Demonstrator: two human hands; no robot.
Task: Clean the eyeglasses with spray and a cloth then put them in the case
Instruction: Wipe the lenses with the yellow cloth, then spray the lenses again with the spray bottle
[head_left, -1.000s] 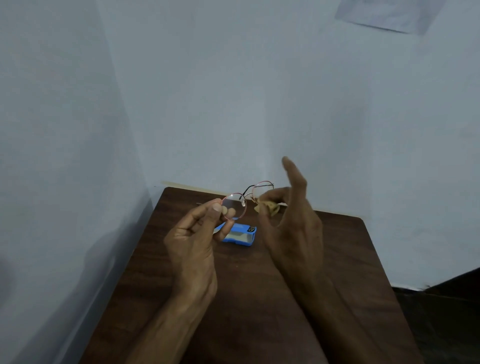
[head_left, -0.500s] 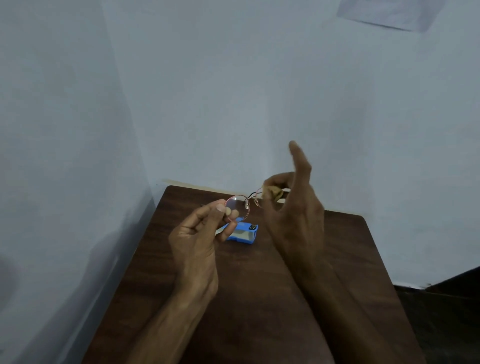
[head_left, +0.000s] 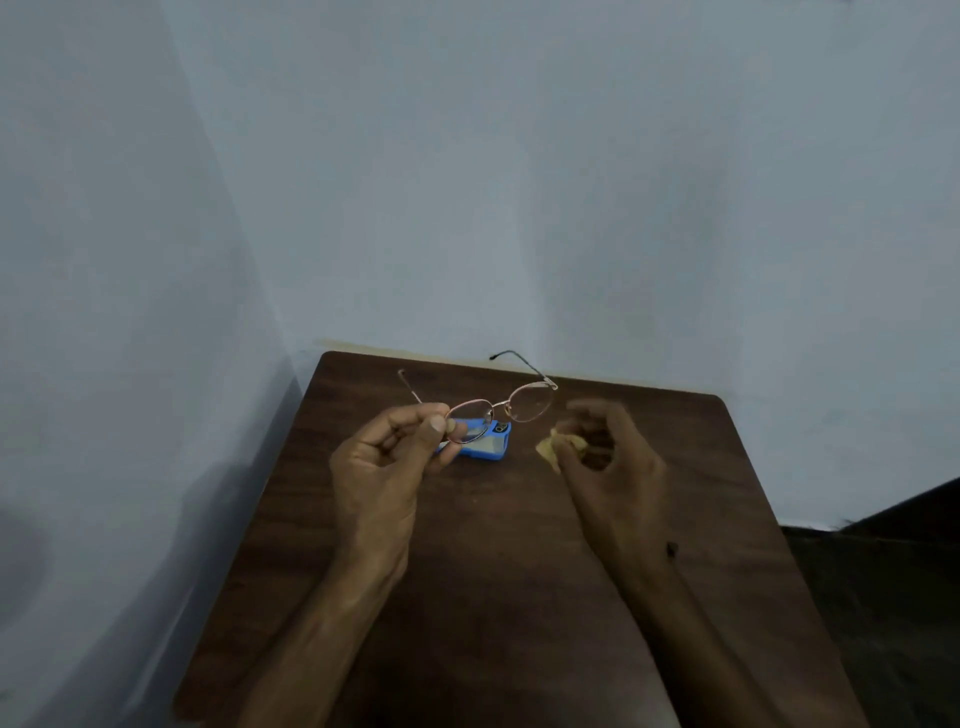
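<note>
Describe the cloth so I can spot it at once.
On the dark wooden table, look to the right hand, right of the eyeglasses. The cloth is the small crumpled tan wad pinched in its fingers, unlike the blue object lying flat.

The eyeglasses (head_left: 506, 408) have a thin, rose-gold metal frame with rounded clear lenses; both temples are unfolded and point away toward the far wall, the right one dark-tipped. They are held in the air, pinched at the left lens, tilted up to the right. The cloth (head_left: 563, 446) is a small crumpled tan scrap, just right of the glasses and apart from them. A blue case (head_left: 480, 441) lies flat on the surface beneath the left lens.
</note>
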